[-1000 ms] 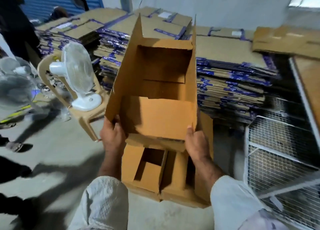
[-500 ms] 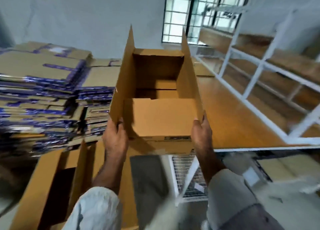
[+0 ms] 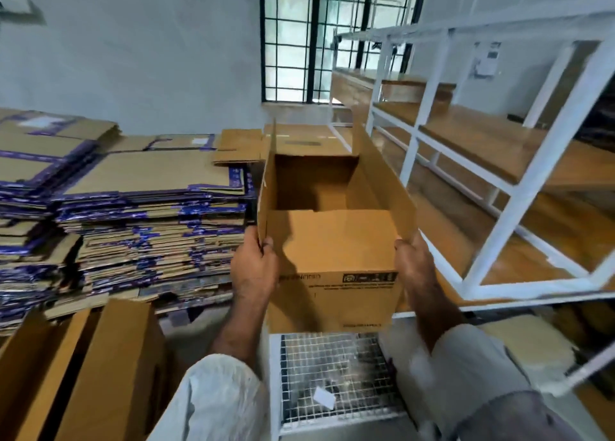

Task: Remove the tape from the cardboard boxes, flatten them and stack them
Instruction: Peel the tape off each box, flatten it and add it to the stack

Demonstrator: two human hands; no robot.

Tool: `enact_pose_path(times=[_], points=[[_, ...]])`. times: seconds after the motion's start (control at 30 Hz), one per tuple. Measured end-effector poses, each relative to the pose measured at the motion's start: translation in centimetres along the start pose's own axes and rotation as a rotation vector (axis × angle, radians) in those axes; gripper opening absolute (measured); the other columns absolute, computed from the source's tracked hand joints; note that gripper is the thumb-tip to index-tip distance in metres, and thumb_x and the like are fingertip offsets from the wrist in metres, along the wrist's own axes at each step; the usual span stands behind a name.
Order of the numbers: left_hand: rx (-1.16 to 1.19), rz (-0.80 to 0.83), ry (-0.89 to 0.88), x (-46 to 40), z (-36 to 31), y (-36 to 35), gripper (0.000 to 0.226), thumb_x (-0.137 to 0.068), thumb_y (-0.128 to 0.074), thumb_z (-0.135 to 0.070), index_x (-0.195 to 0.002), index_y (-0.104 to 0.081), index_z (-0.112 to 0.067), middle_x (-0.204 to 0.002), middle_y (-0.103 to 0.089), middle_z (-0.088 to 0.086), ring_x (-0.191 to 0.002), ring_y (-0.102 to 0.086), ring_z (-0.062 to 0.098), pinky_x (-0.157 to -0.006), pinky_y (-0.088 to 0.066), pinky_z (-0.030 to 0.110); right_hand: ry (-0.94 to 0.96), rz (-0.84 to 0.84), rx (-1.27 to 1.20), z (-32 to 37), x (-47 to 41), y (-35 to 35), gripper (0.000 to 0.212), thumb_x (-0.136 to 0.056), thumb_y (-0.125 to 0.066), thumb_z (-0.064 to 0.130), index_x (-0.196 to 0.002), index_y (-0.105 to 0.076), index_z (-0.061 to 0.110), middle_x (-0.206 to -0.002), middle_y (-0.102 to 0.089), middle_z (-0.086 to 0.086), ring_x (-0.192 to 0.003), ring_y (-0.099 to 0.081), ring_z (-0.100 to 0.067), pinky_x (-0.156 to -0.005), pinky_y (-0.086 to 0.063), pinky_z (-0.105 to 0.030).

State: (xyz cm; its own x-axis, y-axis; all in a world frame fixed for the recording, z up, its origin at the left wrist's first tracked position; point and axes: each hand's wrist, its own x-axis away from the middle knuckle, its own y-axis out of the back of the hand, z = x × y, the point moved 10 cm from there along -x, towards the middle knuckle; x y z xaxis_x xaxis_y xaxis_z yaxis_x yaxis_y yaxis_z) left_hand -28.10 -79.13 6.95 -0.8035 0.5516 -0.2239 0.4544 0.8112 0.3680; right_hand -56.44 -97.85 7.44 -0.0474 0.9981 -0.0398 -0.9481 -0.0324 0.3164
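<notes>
— Cardboard, open-topped: we hold the box up before us, above the wire-mesh cage.
— Our left hand grips its left flap, our right hand its right. Flattened stacks lie left.

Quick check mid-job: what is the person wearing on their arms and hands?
Both hands, left hand and right hand, are bare, no gloves. Loose pale whitish sleeves are pushed up, leaving the forearms uncovered. No watch or rings are visible.
</notes>
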Motion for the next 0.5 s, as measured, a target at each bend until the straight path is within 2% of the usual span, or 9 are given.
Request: enact_pose_path(times=[0.13, 0.23, 0.3, 0.4, 0.5], points=[[-0.205, -0.033, -0.063, 0.0, -1.4, -4.5, 0.026, -0.103, -0.051, -0.032, -0.128, -0.043, -0.035, -0.111, -0.056, 0.007, -0.097, -0.061, 0.026, -0.07, -0.062, 0.048, -0.024, 0.051, -0.012, -3.1, -4.3, 1.7, 0.043, -0.105, -0.05, 0.033, -0.147, -0.049, 0.021, -0.126, -0.065, -0.004, -0.103, -0.063, -0.027, -0.092, -0.052, -0.042], [-0.209, -0.008, -0.059, -0.5, -1.6, -6.6, 0.034, -0.102, -0.051, -0.03, -0.133, -0.04, -0.036, -0.113, -0.049, 0.005, -0.1, -0.056, 0.025, -0.072, -0.062, 0.048, -0.012, 0.113, -0.022, -5.2, -7.0, 1.5, 0.052, -0.101, -0.048, 0.051, -0.147, -0.049, 0.026, -0.127, -0.068, -0.004, -0.107, -0.067, -0.026, -0.1, -0.053, -0.053], [-0.204, 0.012, -0.061, -0.8, -1.3, -7.6, 0.036, -0.102, -0.052, -0.03, -0.134, -0.038, -0.038, -0.118, -0.048, 0.004, -0.104, -0.056, 0.026, -0.074, -0.062, 0.049, 0.004, 0.138, -0.02, -6.2, -8.7, 1.3, 0.05, -0.103, -0.046, 0.052, -0.147, -0.046, 0.028, -0.126, -0.068, -0.003, -0.107, -0.067, -0.025, -0.101, -0.052, -0.056], [-0.169, 0.026, -0.04, -0.7, -0.4, -8.5, 0.036, -0.103, -0.05, -0.032, -0.136, -0.036, -0.039, -0.124, -0.05, 0.005, -0.107, -0.058, 0.027, -0.073, -0.063, 0.051, 0.018, 0.179, -0.003, -5.1, -8.8, 1.2, 0.046, -0.107, -0.046, 0.044, -0.149, -0.043, 0.027, -0.123, -0.067, -0.004, -0.099, -0.067, -0.019, -0.093, -0.055, -0.047], [-0.141, 0.017, -0.033, -0.6, 0.3, -8.7, 0.037, -0.103, -0.048, -0.034, -0.137, -0.035, -0.043, -0.126, -0.051, 0.003, -0.107, -0.06, 0.026, -0.073, -0.063, 0.051, -0.009, 0.21, -0.022, -5.9, -9.2, 0.7, 0.044, -0.11, -0.044, 0.034, -0.152, -0.041, 0.022, -0.116, -0.063, -0.004, -0.097, -0.064, -0.02, -0.079, -0.049, -0.033]])
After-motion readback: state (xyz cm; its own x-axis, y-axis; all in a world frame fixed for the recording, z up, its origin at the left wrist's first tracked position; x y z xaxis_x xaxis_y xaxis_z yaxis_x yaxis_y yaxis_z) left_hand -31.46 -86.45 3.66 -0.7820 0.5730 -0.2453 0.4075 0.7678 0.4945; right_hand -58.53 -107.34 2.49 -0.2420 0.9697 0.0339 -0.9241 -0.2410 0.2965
